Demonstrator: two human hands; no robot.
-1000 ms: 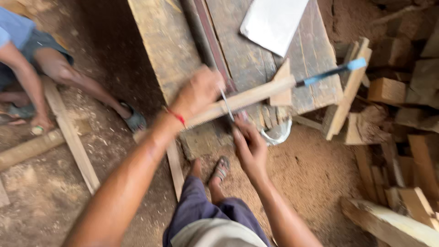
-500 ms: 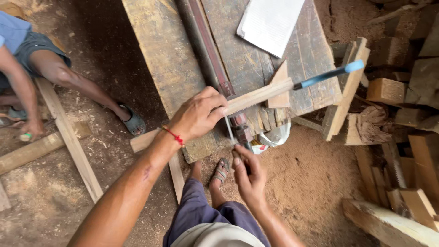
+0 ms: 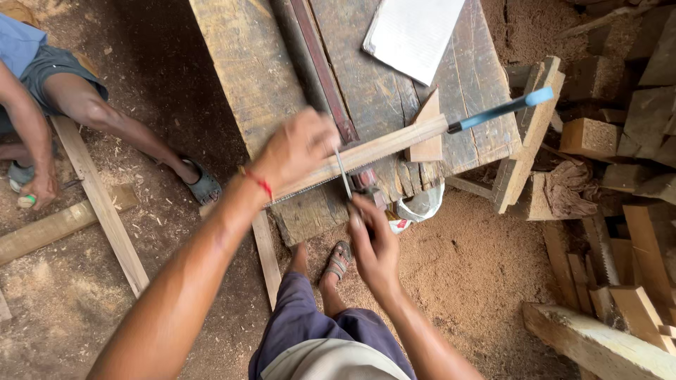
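**A:** Surface and room?

**B:** Rough plank workbench (image 3: 253,77), worn grey-brown, running from 12 o'clock down to centre. A dark reddish rail (image 3: 320,70) runs lengthwise along it. Floor is bare earth covered in sawdust (image 3: 465,274), thickest at 4 o'clock. Looks like a carpentry shed.

**A:** What's in hand?

**B:** Long pale wooden slat (image 3: 384,148) lying across the bench's near end, slanting from 8 up to 2 o'clock. A blue-handled tool (image 3: 503,109) sticks out past its far end at 2. Left hand (image 3: 296,151) sits on top of the slat at centre, fingers curled down over it, blurred. Right hand (image 3: 373,243) is just below the bench edge at 6, fingers pinched around a thin metal blade (image 3: 343,174) that stands up against the slat; its lower end is hidden by the hand.

**A:** Around it?

**B:** White sheet (image 3: 412,32) on the bench at 1. Small triangular wood offcut (image 3: 428,134) touching the slat at 2. White plastic bag (image 3: 419,205) hanging under the bench edge at 4. Stack of wood blocks (image 3: 620,141) at 3, a heavy beam (image 3: 598,345) at 5. Loose battens (image 3: 98,204) on the floor at 9.

**A:** Obstructions?

**B:** Own sandalled foot (image 3: 339,262) under the bench edge at 6. Another person (image 3: 42,84) sits at 10, leg stretched toward the bench, well apart from the slat.
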